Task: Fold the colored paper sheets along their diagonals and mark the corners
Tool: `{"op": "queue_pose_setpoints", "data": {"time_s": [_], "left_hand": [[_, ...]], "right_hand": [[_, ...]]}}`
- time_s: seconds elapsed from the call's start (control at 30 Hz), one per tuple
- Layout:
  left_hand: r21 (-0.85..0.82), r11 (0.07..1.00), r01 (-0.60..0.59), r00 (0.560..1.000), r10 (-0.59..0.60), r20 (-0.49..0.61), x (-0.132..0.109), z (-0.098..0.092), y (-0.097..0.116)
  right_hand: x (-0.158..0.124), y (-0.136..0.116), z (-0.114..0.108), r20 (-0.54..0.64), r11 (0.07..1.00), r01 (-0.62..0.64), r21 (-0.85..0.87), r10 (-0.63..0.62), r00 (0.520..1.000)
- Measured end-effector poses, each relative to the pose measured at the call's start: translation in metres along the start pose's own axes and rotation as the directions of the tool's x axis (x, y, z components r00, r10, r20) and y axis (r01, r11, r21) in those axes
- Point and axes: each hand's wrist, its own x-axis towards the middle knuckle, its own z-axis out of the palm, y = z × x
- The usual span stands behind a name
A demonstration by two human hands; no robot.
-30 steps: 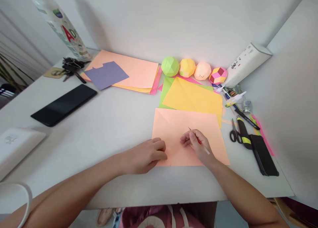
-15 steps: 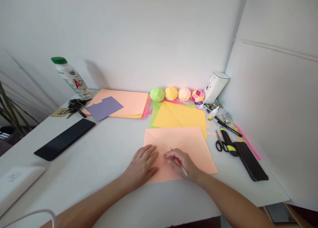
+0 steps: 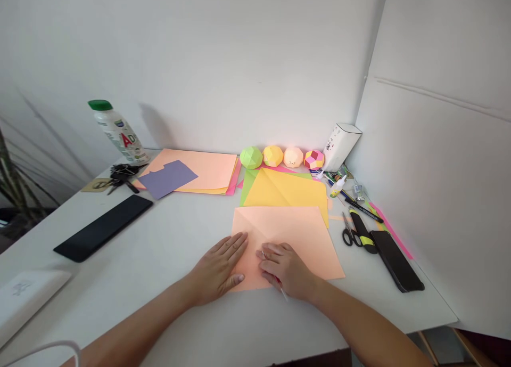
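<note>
A peach sheet of paper (image 3: pixel 295 231) lies flat on the white desk, with a faint diagonal crease from its upper left corner. My left hand (image 3: pixel 219 266) rests palm down along its left edge, fingers stretched out. Closed around a thin red-and-white pen-like stick (image 3: pixel 284 294), my right hand (image 3: pixel 285 268) leans on the lower middle of the sheet. Most of the stick is hidden by the fingers. Yellow paper (image 3: pixel 287 188) and green paper (image 3: pixel 248 183) lie partly under the peach sheet.
Paper polyhedra, including a green one (image 3: pixel 251 157), line the wall. At right lie scissors (image 3: pixel 349 233), a box cutter (image 3: pixel 362 229), a glue bottle (image 3: pixel 338 187) and a black phone (image 3: pixel 397 261). At left are stacked papers (image 3: pixel 199 167), a black tablet-like slab (image 3: pixel 104 227) and a bottle (image 3: pixel 122 135).
My right hand has shifted slightly left and turned flatter, with the stick's rear end now lower and pointing toward me. My left hand stays on the paper, its fingers straighter. The view has tilted slightly.
</note>
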Motion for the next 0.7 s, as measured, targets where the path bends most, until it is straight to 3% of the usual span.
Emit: {"op": "queue_pose_setpoints", "data": {"time_s": [0.1, 0.27, 0.57, 0.7], "left_hand": [[0.070, 0.997, -0.012, 0.998, 0.008, 0.060, -0.002, 0.002, -0.002], [0.071, 0.997, -0.007, 0.999, 0.003, 0.050, -0.003, 0.004, -0.003], [-0.014, 1.000, 0.026, 0.997, -0.027, -0.078, 0.008, -0.003, 0.012], [-0.109, 0.990, -0.092, 0.991, 0.081, -0.102, 0.014, -0.005, 0.022]], "right_hand": [[-0.006, 0.008, -0.004, 0.002, 1.000, 0.020, -0.002, -0.020, 1.000], [-0.020, 0.020, -0.018, 0.007, 0.988, 0.043, 0.147, -0.044, 0.999], [-0.032, 0.024, -0.032, 0.014, 0.977, 0.072, 0.203, -0.076, 0.997], [-0.034, 0.028, -0.027, 0.025, 0.980, 0.094, 0.176, -0.100, 0.995]]}}
